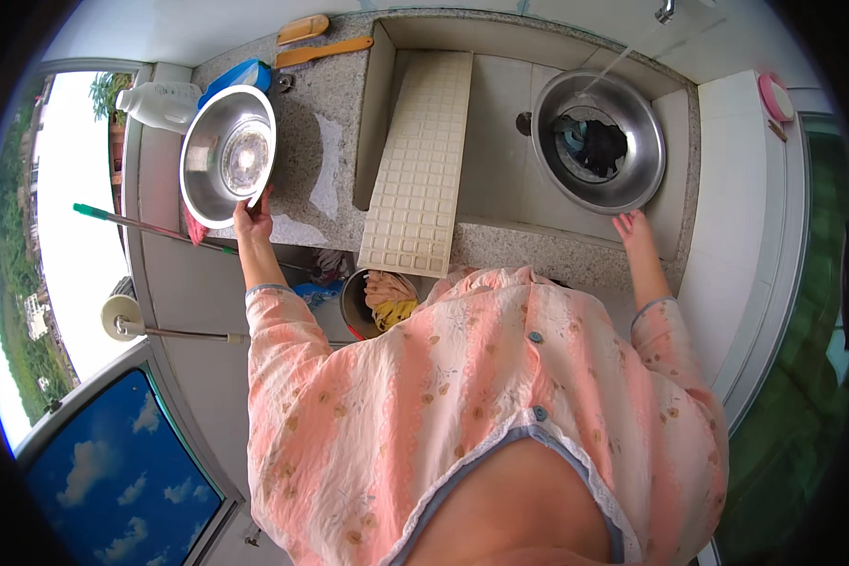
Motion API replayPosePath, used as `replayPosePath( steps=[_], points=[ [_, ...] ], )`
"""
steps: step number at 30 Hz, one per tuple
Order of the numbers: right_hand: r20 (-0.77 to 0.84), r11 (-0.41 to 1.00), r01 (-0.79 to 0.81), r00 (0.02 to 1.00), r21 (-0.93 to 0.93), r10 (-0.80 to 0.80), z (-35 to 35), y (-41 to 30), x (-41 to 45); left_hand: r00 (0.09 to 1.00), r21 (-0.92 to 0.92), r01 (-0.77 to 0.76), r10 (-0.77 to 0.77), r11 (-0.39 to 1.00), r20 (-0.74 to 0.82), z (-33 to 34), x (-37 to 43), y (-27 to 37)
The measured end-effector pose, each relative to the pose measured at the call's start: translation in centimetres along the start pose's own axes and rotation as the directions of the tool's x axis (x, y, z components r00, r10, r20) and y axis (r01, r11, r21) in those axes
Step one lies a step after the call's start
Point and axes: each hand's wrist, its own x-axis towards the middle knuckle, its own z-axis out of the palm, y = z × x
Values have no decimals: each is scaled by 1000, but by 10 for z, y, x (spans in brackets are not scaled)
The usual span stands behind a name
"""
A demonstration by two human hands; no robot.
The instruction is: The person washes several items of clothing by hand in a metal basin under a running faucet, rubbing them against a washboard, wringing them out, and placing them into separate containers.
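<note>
On the left, my left hand (pixel 255 218) grips the near rim of a metal basin (pixel 212 166), which is tilted above the granite counter and has nothing visible in it. My right hand (pixel 633 228) is at the near rim of a second metal basin (pixel 647 148) in the sink; its fingers are apart, and whether they touch the rim is unclear. Dark cloth (pixel 601 147) and a blue-green cloth (pixel 572 136) lie in that basin. Water runs into it from the tap (pixel 665 11). A cream washboard slab (pixel 421 156) slopes across the sink's left part.
Brushes (pixel 325 52), a blue scoop-like container (pixel 244 76) and a white plastic jug (pixel 161 105) stand along the counter's left and back. Below the counter edge are a bucket (pixel 354 304) with cloths and a pole (pixel 156 229). A granite rim (pixel 538 247) bounds the sink.
</note>
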Motion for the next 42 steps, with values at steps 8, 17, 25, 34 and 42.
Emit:
replayPosePath(
  steps=[8,17,25,34,42],
  points=[
    [-39,990,94,994,-109,-99,10,14,-7,976,296,-212,186,931,115,34,-84,-18],
    [39,969,183,983,-168,-179,19,17,-20,940,508,-264,100,820,327,129,-154,-95],
    [88,927,230,973,-297,-213,18,15,-26,598,654,-756,385,-21,703,175,-186,-197],
    [131,912,219,974,-348,-184,26,16,-29,367,481,-853,422,-203,829,188,-211,-203],
    [142,917,208,975,-340,-169,15,19,-22,898,430,-430,424,794,114,144,-183,-148]
  ],
)
